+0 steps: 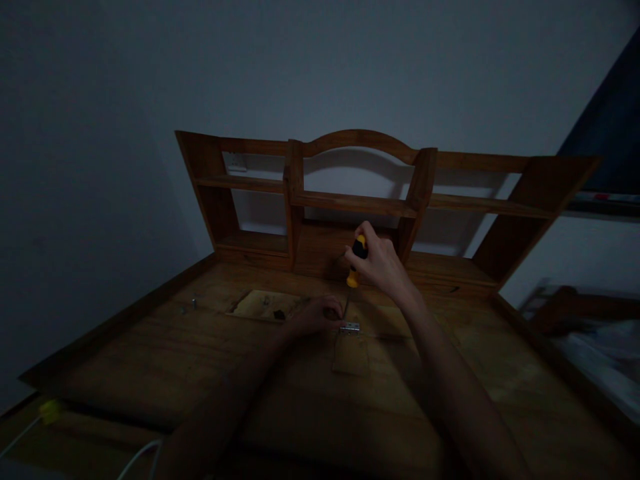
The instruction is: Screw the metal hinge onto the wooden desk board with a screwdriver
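Observation:
My right hand [377,259] is closed around the yellow and black handle of a screwdriver [353,277]. Its thin shaft points down to a small silver metal hinge [351,327] on the wooden desktop [280,387]. Beside the shaft's lower end is my left hand [320,315], its fingers curled and the fingertips at the hinge's left edge. Whatever may be between those fingertips is too small and dark to make out. A pale square patch [351,355] in the wood lies just in front of the hinge.
A wooden shelf unit [350,200] stands along the back against the wall. Small metal pieces [194,304] rest at the left, near a rough pale recess [265,303] with a dark scrap in it. A white cable [140,457] and a yellow object [49,412] are at lower left.

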A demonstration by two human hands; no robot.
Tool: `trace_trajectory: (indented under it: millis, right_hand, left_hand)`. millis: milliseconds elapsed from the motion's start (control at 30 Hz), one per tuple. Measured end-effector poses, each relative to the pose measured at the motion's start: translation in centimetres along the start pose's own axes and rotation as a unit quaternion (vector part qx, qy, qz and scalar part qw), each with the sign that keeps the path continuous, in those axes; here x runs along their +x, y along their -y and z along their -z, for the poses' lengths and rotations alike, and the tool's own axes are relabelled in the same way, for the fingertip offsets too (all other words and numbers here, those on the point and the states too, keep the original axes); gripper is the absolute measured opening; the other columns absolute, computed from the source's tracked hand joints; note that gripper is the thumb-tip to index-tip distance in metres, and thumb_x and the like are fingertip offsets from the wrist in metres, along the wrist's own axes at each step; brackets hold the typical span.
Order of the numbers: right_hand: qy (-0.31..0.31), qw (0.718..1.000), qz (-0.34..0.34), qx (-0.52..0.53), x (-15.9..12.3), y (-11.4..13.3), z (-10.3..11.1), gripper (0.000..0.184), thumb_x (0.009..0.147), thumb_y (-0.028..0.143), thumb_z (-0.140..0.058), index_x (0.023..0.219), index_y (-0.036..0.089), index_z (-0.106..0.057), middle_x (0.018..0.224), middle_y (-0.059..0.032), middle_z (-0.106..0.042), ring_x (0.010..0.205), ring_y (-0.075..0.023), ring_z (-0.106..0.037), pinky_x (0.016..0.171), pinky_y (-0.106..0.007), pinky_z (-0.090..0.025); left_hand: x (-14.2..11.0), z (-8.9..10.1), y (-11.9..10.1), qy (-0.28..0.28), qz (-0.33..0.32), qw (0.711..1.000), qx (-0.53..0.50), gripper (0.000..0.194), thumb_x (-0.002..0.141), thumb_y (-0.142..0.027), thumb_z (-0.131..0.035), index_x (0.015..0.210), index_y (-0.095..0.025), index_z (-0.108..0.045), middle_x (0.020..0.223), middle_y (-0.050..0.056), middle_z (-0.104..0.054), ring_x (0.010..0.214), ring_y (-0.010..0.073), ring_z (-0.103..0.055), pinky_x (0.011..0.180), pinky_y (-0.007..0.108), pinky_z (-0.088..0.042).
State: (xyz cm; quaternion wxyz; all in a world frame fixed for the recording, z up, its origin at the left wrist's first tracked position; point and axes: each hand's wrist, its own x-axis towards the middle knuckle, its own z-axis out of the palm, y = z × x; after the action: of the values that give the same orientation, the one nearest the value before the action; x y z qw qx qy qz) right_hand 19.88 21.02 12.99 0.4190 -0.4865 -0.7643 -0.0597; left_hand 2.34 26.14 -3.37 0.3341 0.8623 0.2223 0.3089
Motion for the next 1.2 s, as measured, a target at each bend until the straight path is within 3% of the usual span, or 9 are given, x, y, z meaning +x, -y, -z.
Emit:
trace_trajectory:
  millis: [300, 600, 767, 1000, 1100, 1200]
  right_hand:
    - [0.015, 1.000, 0.014, -0.002, 0.0, 0.3, -0.4, 0.024, 0.090, 0.037, -0.053, 0.108, 0.022, -0.048, 0.070, 0.0036, -0.050, 0.061, -0.0148, -0.051, 0.062, -0.026, -0.035]
    - [0.124, 0.990, 0.065, 0.032, -0.6, 1.5, 2.7, 0.024, 0.091, 0.030, -0.054, 0.113, 0.023, -0.051, 0.092, -0.0022, -0.065, 0.082, -0.0189, -0.061, 0.074, -0.027, -0.040]
    - [0.109, 0.993, 0.053, -0.005, -0.6, 1.8, 2.6, 0.030, 0.091, 0.046, -0.056, 0.109, 0.022, -0.055, 0.094, -0.0052, -0.067, 0.085, -0.0221, -0.062, 0.076, -0.030, -0.041]
    - [0.131, 0.990, 0.059, -0.002, -0.6, 2.0, 2.9, 0.028, 0.088, 0.026, -0.054, 0.116, 0.022, -0.054, 0.096, -0.0037, -0.067, 0.083, -0.0192, -0.062, 0.074, -0.027, -0.041]
    - [0.108, 0.992, 0.053, -0.048, -0.7, 1.7, 2.5, 0.023, 0.093, 0.034, -0.050, 0.112, 0.021, -0.055, 0.093, -0.0056, -0.068, 0.083, -0.0213, -0.063, 0.074, -0.029, -0.040]
    - [0.090, 0.989, 0.036, -0.108, -0.8, 1.5, 2.2, 0.030, 0.092, 0.044, -0.051, 0.110, 0.021, -0.054, 0.090, -0.0076, -0.069, 0.081, -0.0242, -0.063, 0.071, -0.032, -0.040]
  left_hand:
    - [0.0, 0.0, 0.2, 0.002, -0.013, 1.000, -0.002, 0.022, 0.080, -0.033, -0.074, 0.075, -0.014, -0.065, 0.085, 0.003, -0.062, 0.080, 0.0136, -0.056, 0.075, 0.025, -0.043]
    - [0.0, -0.1, 0.1, -0.001, 0.004, 1.000, 0.020, 0.024, 0.080, -0.037, -0.073, 0.076, -0.014, -0.064, 0.084, 0.002, -0.061, 0.078, 0.0131, -0.055, 0.071, 0.024, -0.042]
    - [-0.2, 0.1, 0.0, 0.016, 0.001, 1.000, 0.009, 0.026, 0.079, -0.040, -0.074, 0.080, -0.015, -0.065, 0.089, 0.003, -0.063, 0.083, 0.0146, -0.058, 0.077, 0.025, -0.044]
    - [-0.2, 0.4, -0.6, 0.029, 0.022, 0.999, 0.003, 0.033, 0.070, -0.042, -0.082, 0.083, -0.016, -0.066, 0.093, 0.002, -0.063, 0.086, 0.0155, -0.057, 0.078, 0.025, -0.043]
    - [-0.1, 0.4, -0.5, 0.031, 0.014, 0.999, 0.002, 0.030, 0.073, -0.043, -0.079, 0.081, -0.017, -0.066, 0.093, 0.002, -0.063, 0.087, 0.0155, -0.057, 0.079, 0.026, -0.043]
    - [-0.2, 0.3, -0.2, 0.028, 0.008, 1.000, 0.009, 0.030, 0.074, -0.043, -0.078, 0.084, -0.017, -0.067, 0.092, 0.002, -0.063, 0.086, 0.0154, -0.057, 0.078, 0.025, -0.043]
